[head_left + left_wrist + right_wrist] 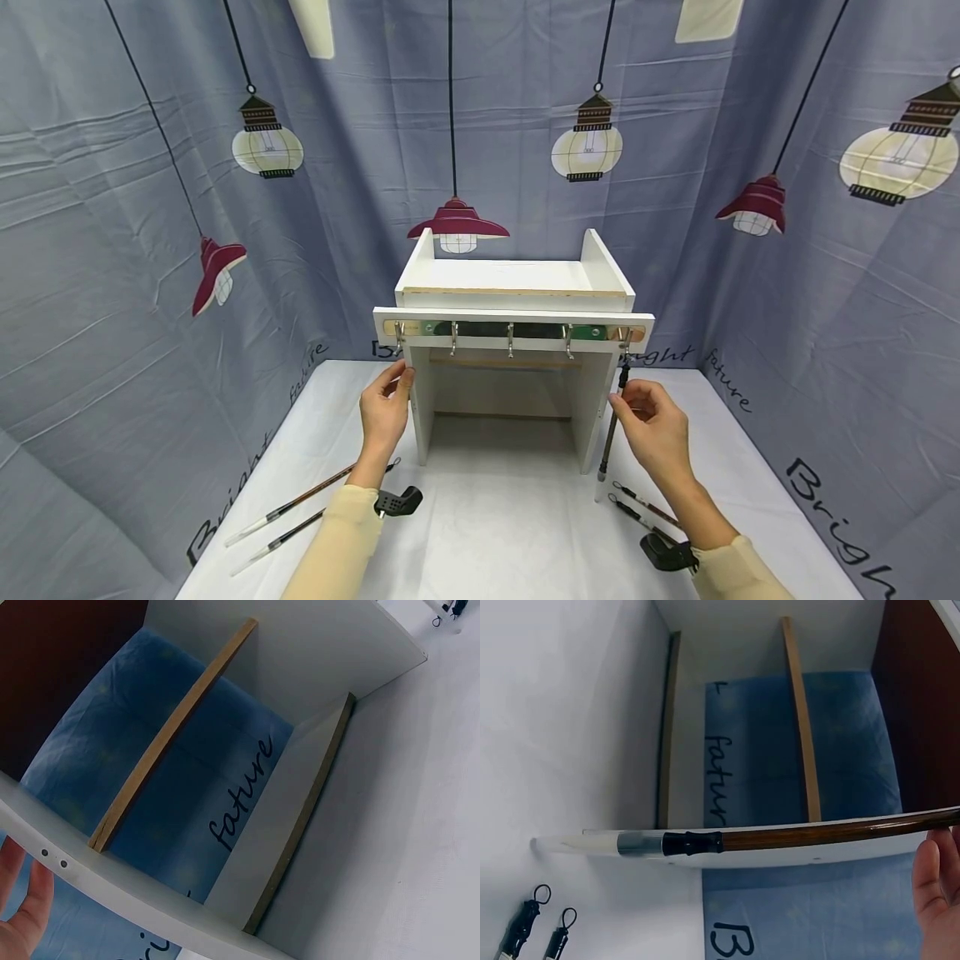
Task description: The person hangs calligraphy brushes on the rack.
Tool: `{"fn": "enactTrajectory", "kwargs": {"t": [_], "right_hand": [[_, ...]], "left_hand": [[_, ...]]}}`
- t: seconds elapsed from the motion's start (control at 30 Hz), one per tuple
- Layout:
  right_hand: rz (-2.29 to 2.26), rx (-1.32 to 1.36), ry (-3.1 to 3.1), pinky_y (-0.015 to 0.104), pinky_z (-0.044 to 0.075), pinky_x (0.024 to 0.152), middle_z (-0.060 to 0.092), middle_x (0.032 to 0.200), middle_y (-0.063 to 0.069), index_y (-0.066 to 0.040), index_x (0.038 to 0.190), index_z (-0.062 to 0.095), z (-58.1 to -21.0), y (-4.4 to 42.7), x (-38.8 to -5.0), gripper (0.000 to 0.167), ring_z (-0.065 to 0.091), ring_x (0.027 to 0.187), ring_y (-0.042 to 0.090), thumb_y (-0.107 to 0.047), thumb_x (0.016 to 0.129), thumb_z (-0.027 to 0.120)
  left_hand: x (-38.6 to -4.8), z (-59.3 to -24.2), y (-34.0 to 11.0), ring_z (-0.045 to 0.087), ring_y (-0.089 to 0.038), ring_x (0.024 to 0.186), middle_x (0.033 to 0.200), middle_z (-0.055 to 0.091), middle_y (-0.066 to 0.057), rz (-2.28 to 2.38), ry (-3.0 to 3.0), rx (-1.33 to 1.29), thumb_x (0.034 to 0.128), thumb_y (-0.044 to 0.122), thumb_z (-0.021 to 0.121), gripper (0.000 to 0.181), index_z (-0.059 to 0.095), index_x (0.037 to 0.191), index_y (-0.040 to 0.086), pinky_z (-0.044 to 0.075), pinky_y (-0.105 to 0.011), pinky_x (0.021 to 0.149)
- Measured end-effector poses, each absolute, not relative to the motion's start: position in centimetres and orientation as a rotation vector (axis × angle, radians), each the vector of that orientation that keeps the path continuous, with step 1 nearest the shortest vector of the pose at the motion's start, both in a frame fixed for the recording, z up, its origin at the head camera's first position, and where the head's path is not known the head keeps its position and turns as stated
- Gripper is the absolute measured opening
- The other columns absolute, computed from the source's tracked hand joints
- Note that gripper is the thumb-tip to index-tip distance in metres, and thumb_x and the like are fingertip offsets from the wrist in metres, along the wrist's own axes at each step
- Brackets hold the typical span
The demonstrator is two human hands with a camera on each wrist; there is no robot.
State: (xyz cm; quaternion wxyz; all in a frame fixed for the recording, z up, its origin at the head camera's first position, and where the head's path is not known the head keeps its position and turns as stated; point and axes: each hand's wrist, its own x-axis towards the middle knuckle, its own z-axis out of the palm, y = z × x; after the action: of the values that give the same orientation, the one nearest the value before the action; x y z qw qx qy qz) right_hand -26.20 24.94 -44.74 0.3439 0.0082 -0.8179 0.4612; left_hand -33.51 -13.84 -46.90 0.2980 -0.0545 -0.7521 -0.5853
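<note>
A white wooden shelf unit [517, 302] stands on the table, with a row of metal hooks along its front rail [487, 317]. From the rightmost hook hangs a calligraphy brush [795, 836], its dark handle upright and its capped tip down. My right hand [660, 429] pinches the upper handle of this brush between thumb and fingers. Over on the left, my left hand [386, 412] has its fingertips at the outer face of the left side panel [422, 400], fingers loosely bent. Nothing shows in its grasp.
Two brushes [300, 498] lie under and beside the left forearm. Two more brushes [647, 504] lie near the right wrist, their hanging loops toward the unit. A blue-grey curtain [517, 100] surrounds the white table [510, 533] at the back and sides.
</note>
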Motion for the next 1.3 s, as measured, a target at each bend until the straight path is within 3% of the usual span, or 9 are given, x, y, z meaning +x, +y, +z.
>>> {"fn": "enactTrajectory", "kwargs": {"t": [0.47, 0.73, 1.3], "right_hand": [[1.191, -0.013, -2.143, 0.004, 0.044, 0.076, 0.071, 0.096, 0.01, -0.003, 0.112, 0.066, -44.7, 24.7, -26.0, 0.023, 0.058, 0.082, -0.011, -0.01, 0.093, 0.078], [1.174, -0.03, -2.168, 0.005, 0.047, 0.076, 0.072, 0.099, 0.005, -0.008, 0.113, 0.067, -44.8, 25.0, -25.6, 0.025, 0.059, 0.082, -0.012, -0.013, 0.092, 0.08], [1.104, -0.068, -2.214, 0.002, 0.044, 0.078, 0.074, 0.102, 0.009, -0.006, 0.112, 0.068, -46.4, 28.3, -23.9, 0.025, 0.055, 0.085, -0.018, -0.017, 0.092, 0.08]], "left_hand": [[-33.3, -46.7, -13.6, 0.069, -0.037, 0.107, 0.129, 0.072, -0.016, -1.561, -1.99, -0.153, 0.1006, 0.028, 0.069, 0.038, 0.071, 0.131, 0.004, 0.053, -0.056, 0.098], [-33.3, -46.9, -13.5, 0.07, -0.038, 0.107, 0.129, 0.072, -0.016, -1.553, -1.998, -0.136, 0.1002, 0.028, 0.07, 0.039, 0.071, 0.131, 0.005, 0.052, -0.057, 0.101], [-33.4, -47.0, -13.6, 0.069, -0.038, 0.109, 0.131, 0.071, -0.016, -1.578, -1.988, -0.123, 0.1005, 0.029, 0.069, 0.04, 0.07, 0.132, 0.004, 0.051, -0.056, 0.101]]}}
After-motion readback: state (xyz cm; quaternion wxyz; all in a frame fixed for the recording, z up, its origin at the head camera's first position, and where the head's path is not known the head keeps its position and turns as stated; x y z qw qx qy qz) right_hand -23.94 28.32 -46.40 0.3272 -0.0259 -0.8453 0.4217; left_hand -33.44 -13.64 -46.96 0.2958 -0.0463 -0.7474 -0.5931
